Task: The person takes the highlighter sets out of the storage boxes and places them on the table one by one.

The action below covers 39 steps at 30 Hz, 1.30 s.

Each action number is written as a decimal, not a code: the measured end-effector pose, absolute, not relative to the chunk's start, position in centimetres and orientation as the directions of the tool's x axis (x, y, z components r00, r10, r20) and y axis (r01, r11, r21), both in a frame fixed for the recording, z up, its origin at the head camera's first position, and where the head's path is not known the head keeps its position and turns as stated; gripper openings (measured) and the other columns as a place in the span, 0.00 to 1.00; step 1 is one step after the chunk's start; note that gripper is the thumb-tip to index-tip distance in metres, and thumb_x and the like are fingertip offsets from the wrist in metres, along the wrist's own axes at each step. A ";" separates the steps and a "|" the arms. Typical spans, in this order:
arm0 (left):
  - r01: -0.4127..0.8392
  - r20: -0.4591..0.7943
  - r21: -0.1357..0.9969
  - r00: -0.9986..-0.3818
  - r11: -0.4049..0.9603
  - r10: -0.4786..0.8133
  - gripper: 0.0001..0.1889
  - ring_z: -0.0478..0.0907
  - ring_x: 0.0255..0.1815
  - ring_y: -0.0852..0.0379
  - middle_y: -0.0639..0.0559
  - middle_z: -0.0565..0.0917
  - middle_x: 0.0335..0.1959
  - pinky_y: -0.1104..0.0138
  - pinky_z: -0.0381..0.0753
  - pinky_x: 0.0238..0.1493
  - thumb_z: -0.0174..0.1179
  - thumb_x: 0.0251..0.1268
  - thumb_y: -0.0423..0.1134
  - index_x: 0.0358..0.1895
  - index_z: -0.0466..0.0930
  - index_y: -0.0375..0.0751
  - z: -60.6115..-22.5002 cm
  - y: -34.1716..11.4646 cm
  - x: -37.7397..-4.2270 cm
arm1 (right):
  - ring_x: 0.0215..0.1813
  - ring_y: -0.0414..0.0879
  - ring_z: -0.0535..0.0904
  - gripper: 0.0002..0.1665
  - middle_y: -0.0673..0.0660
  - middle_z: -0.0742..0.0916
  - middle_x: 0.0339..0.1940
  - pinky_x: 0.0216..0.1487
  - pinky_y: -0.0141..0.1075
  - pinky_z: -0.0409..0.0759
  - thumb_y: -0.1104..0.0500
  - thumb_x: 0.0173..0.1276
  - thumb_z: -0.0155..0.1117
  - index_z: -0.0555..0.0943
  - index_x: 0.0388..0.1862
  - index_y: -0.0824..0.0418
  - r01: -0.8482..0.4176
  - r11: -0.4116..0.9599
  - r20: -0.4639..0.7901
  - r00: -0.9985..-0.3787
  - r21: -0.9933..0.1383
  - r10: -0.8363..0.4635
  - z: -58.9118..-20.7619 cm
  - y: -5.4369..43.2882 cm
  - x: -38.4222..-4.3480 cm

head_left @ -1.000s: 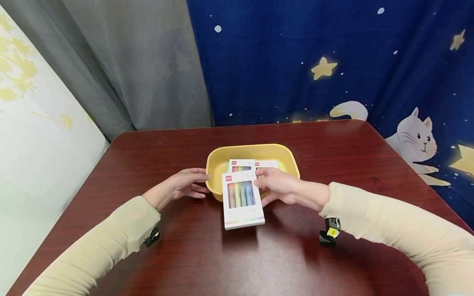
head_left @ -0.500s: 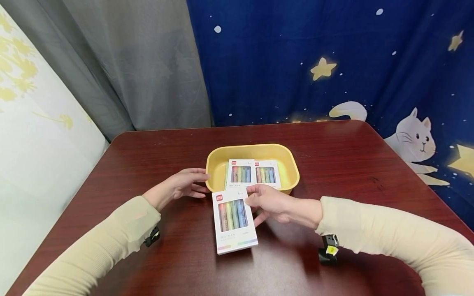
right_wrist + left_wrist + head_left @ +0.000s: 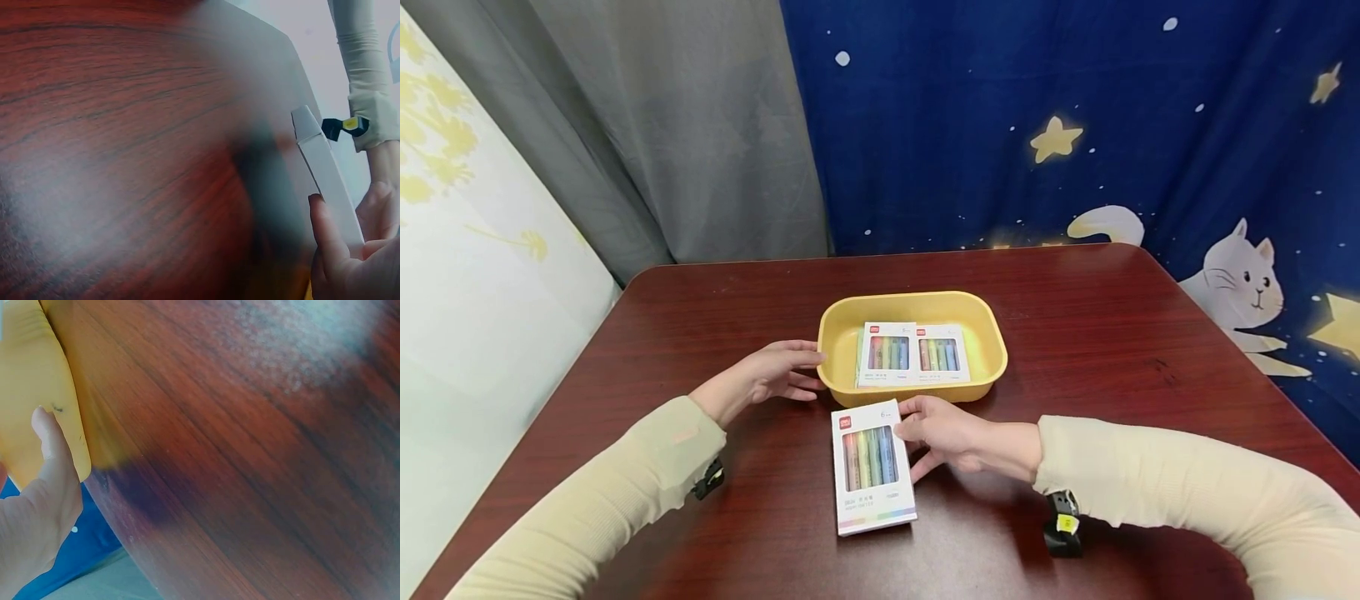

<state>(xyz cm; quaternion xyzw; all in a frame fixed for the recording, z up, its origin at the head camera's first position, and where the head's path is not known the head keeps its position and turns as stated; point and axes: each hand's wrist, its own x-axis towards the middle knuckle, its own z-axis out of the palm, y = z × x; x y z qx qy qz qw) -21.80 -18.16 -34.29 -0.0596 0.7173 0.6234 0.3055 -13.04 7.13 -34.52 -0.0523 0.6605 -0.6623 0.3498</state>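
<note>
My right hand [image 3: 943, 433] pinches the right edge of a white box of highlighters [image 3: 875, 508], whose window shows a row of pastel pens. The box is tilted slightly, close over the table just in front of a yellow plastic basket [image 3: 917, 396]. In the right wrist view, the box [image 3: 328, 181] appears edge-on, with the thumb against one face. Two similar boxes [image 3: 887, 354] lie side by side inside the basket. My left hand [image 3: 778, 371] touches the basket's left side with its fingers extended; in the left wrist view, a digit rests along the yellow wall [image 3: 65, 434].
The dark red wooden table [image 3: 715, 308] reaches back to a grey curtain [image 3: 700, 125] and a blue star-patterned curtain [image 3: 955, 125]. A pale wall with yellow flowers [image 3: 482, 275] stands at the left.
My right hand has drawn the box out of the basket's front, toward me and slightly left, uncovering the two boxes inside. My left hand has stayed at the basket's side.
</note>
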 end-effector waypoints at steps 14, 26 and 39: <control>-0.466 -0.508 0.861 -0.801 0.203 0.316 0.28 0.79 0.41 0.51 0.46 0.73 0.47 0.61 0.82 0.41 0.52 0.66 0.39 0.65 0.54 0.33 -34.2 -18.1 -21.8 | 0.33 0.47 0.78 0.15 0.62 0.79 0.39 0.32 0.49 0.83 0.69 0.69 0.44 0.61 0.53 0.75 0.425 0.126 -0.431 -0.770 -0.897 -0.471 -36.1 6.9 -13.6; -0.469 -0.507 0.862 -0.800 0.192 0.322 0.28 0.80 0.38 0.52 0.47 0.74 0.45 0.61 0.83 0.40 0.51 0.66 0.38 0.65 0.54 0.32 -34.1 -18.2 -21.8 | 0.35 0.50 0.80 0.18 0.65 0.80 0.40 0.35 0.52 0.82 0.71 0.68 0.43 0.60 0.55 0.76 0.461 0.098 -0.451 -0.767 -0.882 -0.456 -36.7 6.9 -13.6; -0.470 -0.512 0.859 -0.800 0.204 0.313 0.28 0.80 0.37 0.53 0.46 0.73 0.47 0.61 0.82 0.41 0.52 0.66 0.39 0.65 0.54 0.32 -34.1 -18.2 -21.8 | 0.39 0.51 0.75 0.33 0.65 0.73 0.44 0.32 0.46 0.83 0.78 0.58 0.46 0.52 0.63 0.77 0.456 0.170 -0.484 -0.774 -0.873 -0.408 -36.0 7.0 -13.6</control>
